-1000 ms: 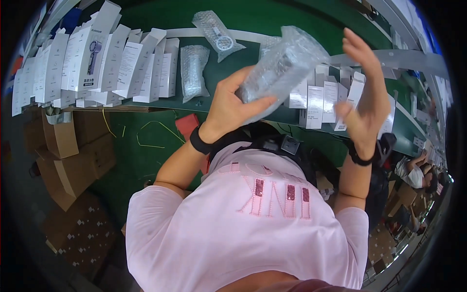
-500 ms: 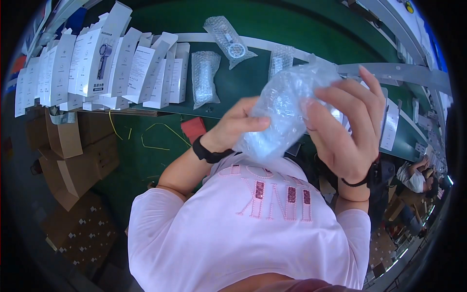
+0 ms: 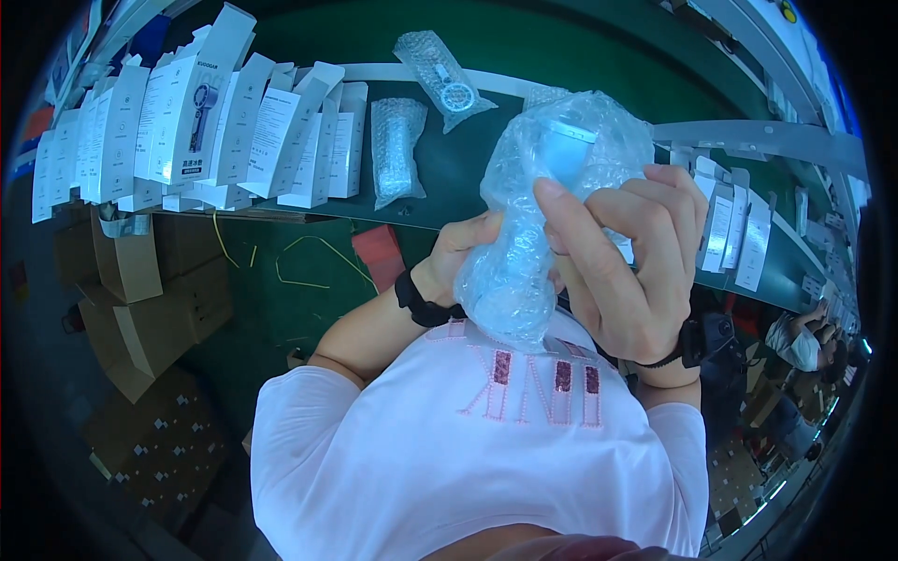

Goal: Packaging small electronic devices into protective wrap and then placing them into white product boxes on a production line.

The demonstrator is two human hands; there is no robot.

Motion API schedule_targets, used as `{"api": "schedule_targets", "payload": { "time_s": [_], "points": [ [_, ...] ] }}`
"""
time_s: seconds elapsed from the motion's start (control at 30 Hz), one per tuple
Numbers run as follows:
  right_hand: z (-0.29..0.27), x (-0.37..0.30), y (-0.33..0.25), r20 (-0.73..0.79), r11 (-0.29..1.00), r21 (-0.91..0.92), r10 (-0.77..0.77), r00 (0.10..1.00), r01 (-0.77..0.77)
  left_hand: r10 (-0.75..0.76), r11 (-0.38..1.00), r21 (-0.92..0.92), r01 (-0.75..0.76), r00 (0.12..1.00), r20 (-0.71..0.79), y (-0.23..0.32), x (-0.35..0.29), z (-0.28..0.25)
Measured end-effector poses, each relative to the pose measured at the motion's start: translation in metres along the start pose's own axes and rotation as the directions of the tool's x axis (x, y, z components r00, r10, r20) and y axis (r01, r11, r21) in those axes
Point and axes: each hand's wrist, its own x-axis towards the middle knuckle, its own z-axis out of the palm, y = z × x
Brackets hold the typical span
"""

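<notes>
A clear bubble-wrap bag [image 3: 510,271] hangs upright in front of my chest. Inside it is a pale blue object with a rounded rim at its upper end, blurred by the plastic; its full shape is hidden. My left hand [image 3: 465,248] grips the bag's left side, thumb in front and the other fingers behind. My right hand [image 3: 631,262] is closed on the bag's right side, its fingers bent over the front. On the green bench beyond lie a wrapped handheld fan [image 3: 440,82] and another bubble-wrapped piece [image 3: 397,154].
A row of upright white boxes [image 3: 198,112] fills the bench's left side. More white boxes [image 3: 730,215] stand at the right. Cardboard cartons [image 3: 154,327] and a red piece [image 3: 378,254] are below the bench. A person [image 3: 795,341] sits far right.
The bag has turned more upright, and the pale blue object now shows in its upper part. My right hand has moved lower and left, its fingers more bent. My left hand stays on the bag.
</notes>
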Motion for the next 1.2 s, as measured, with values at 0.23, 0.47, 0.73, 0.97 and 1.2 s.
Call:
{"api": "schedule_targets", "payload": {
  "time_s": [0.23, 0.47, 0.73, 0.97, 1.2],
  "points": [
    [0.009, 0.008, 0.051, -0.088, 0.903, 0.292, 0.353, 0.931, -0.315, 0.182, 0.913, 0.379, -0.152, 0.982, -0.043, 0.024, 0.001, -0.004],
    [0.090, 0.044, 0.144, 0.893, 0.602, 0.138, 0.267, 0.362, -0.786, 0.477, 0.657, 0.726, -0.203, 0.858, -0.192, 0.063, 0.022, -0.059],
    [0.266, 0.083, 0.401, 0.453, -0.176, 0.762, 0.833, 0.319, -0.623, 0.800, 0.323, 0.923, 0.211, 0.461, -0.385, 0.075, 0.000, -0.129],
    [0.355, 0.113, 0.527, 0.333, -0.174, 0.936, 0.721, 0.607, -0.307, 0.964, -0.173, 0.789, 0.590, 0.266, 0.012, 0.113, 0.100, -0.180],
    [0.293, 0.095, 0.401, 0.609, 0.110, 0.541, 0.632, 0.479, -0.834, 0.920, -0.333, 0.930, 0.154, 0.268, 0.285, 0.111, 0.092, -0.199]
  ]
}}
